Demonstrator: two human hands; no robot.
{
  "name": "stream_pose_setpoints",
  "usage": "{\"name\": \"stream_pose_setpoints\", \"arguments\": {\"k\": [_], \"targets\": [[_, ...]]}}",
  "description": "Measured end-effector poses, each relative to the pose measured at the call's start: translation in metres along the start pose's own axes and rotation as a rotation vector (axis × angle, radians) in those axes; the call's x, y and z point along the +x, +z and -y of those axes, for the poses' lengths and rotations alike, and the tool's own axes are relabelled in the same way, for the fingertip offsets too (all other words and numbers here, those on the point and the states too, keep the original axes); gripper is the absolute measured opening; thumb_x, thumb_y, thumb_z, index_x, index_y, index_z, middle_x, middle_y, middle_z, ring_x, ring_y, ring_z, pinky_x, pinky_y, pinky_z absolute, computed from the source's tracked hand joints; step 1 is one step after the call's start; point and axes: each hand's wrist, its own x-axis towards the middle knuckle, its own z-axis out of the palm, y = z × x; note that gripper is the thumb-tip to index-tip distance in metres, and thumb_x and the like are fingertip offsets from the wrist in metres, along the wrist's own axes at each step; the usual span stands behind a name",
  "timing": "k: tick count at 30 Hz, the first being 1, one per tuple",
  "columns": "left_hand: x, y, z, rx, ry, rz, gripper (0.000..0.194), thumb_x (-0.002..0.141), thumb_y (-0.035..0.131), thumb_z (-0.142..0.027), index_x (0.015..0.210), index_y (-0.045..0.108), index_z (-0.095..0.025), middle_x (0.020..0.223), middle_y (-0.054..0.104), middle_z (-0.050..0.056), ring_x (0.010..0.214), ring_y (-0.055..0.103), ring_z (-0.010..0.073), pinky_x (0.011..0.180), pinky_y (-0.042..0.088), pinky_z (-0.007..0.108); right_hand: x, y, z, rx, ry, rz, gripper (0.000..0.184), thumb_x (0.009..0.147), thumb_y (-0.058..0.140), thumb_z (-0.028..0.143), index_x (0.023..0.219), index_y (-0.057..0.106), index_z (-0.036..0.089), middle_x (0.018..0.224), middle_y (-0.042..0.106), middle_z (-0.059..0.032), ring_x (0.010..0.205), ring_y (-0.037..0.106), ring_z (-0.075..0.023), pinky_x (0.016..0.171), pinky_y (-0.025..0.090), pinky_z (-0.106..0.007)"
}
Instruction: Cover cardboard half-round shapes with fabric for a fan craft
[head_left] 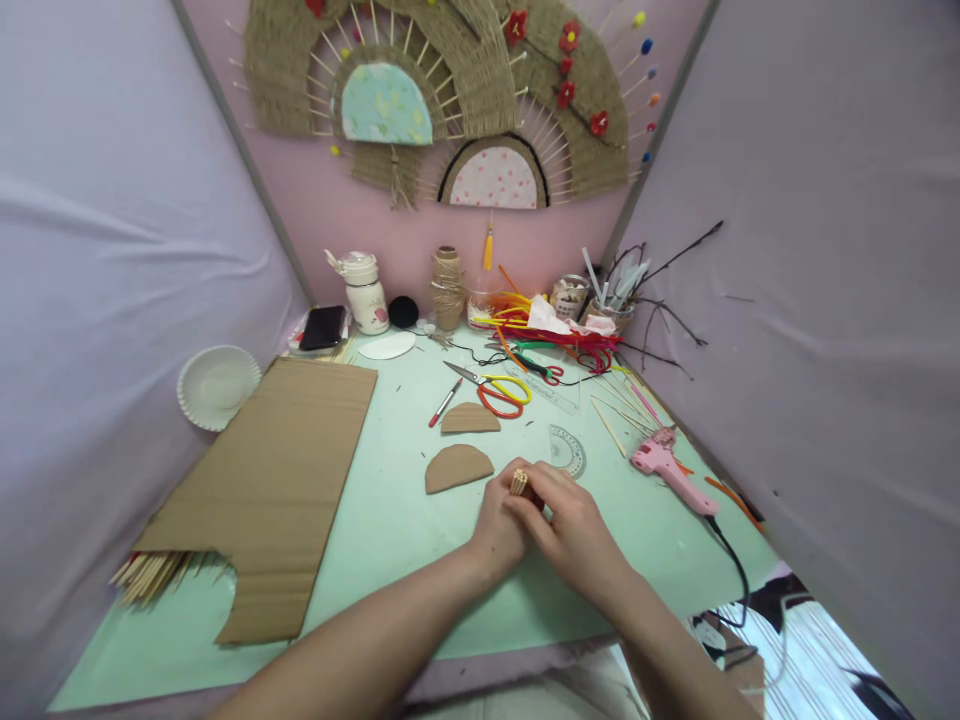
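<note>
Close together above the front middle of the table are my left hand [498, 522] and my right hand [568, 512]. A small bundle of thin wooden sticks [519, 482] pokes up between them, its ends level. Fingers of both hands are closed around it, and its lower part is hidden. Two half-round cardboard pieces lie just beyond: the nearer half-round [459, 469] and a smaller half-round [471, 418]. To the right of these rests a clear protractor [567, 450]. Scissors with red and yellow handles [501, 393] lie opened behind, beside a red-capped pen [445, 403].
A large cut cardboard sheet [300, 450] covers the left side, with more sticks [154, 575] under its front edge. On the right lies a pink glue gun [671, 470] with its cord. A bottle [365, 295], twine spool [447, 290] and twigs [660, 300] line the back.
</note>
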Motion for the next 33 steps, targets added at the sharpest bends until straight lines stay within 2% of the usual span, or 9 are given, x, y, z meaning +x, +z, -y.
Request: {"name": "stream_pose_setpoints", "arguments": {"k": [5, 11, 17, 24, 29, 33], "targets": [[0.001, -0.004, -0.005, 0.147, 0.095, 0.020, 0.026, 0.073, 0.062, -0.023, 0.064, 0.038, -0.021, 0.063, 0.039, -0.006, 0.064, 0.034, 0.0121, 0.060, 0.031, 0.027, 0.001, -0.006, 0.000, 0.032, 0.004, 0.009, 0.015, 0.092, 0.049, 0.013, 0.080, 0.050, 0.022, 0.083, 0.061, -0.0028, 0.079, 0.056, -0.0189, 0.073, 0.040, -0.030], [0.007, -0.006, -0.001, 0.191, 0.109, 0.027, 0.024, 0.076, 0.056, -0.023, 0.063, 0.037, -0.021, 0.064, 0.038, -0.005, 0.064, 0.035, 0.0121, 0.063, 0.034, 0.027, 0.004, -0.003, -0.005, 0.091, 0.055, -0.011, 0.015, 0.093, 0.051, 0.016, 0.080, 0.054, 0.022, 0.082, 0.061, -0.0021, 0.080, 0.056, -0.0183, 0.073, 0.041, -0.030], [0.015, -0.009, 0.009, 0.173, 0.107, -0.012, 0.024, 0.075, 0.055, -0.029, 0.063, 0.036, -0.021, 0.064, 0.037, -0.005, 0.063, 0.035, 0.0123, 0.062, 0.036, 0.028, 0.010, -0.001, -0.005, 0.117, 0.048, -0.021, 0.014, 0.092, 0.051, 0.017, 0.080, 0.057, 0.022, 0.079, 0.059, -0.0020, 0.077, 0.056, -0.0184, 0.072, 0.042, -0.030], [0.014, -0.004, 0.001, 0.161, 0.137, -0.047, 0.025, 0.072, 0.054, -0.035, 0.061, 0.037, -0.021, 0.062, 0.036, -0.004, 0.063, 0.034, 0.0129, 0.060, 0.035, 0.027, 0.012, 0.005, -0.003, 0.090, 0.051, -0.066, 0.017, 0.091, 0.051, 0.018, 0.074, 0.051, 0.022, 0.073, 0.054, -0.0007, 0.072, 0.052, -0.0179, 0.068, 0.040, -0.030], [0.014, -0.003, 0.000, 0.194, 0.185, -0.031, 0.024, 0.073, 0.053, -0.036, 0.062, 0.037, -0.021, 0.062, 0.035, -0.004, 0.062, 0.033, 0.0126, 0.059, 0.035, 0.027, 0.012, 0.002, 0.000, 0.106, 0.070, -0.037, 0.018, 0.090, 0.052, 0.018, 0.072, 0.050, 0.021, 0.073, 0.053, -0.0002, 0.072, 0.051, -0.0172, 0.068, 0.039, -0.030], [0.014, -0.006, 0.002, 0.265, 0.237, -0.014, 0.026, 0.076, 0.054, -0.037, 0.063, 0.038, -0.021, 0.063, 0.036, -0.004, 0.062, 0.032, 0.0123, 0.058, 0.032, 0.027, 0.014, -0.010, -0.001, 0.156, 0.067, 0.064, 0.009, 0.086, 0.056, 0.014, 0.080, 0.060, 0.019, 0.080, 0.058, -0.0014, 0.075, 0.053, -0.0168, 0.071, 0.042, -0.030]]}}
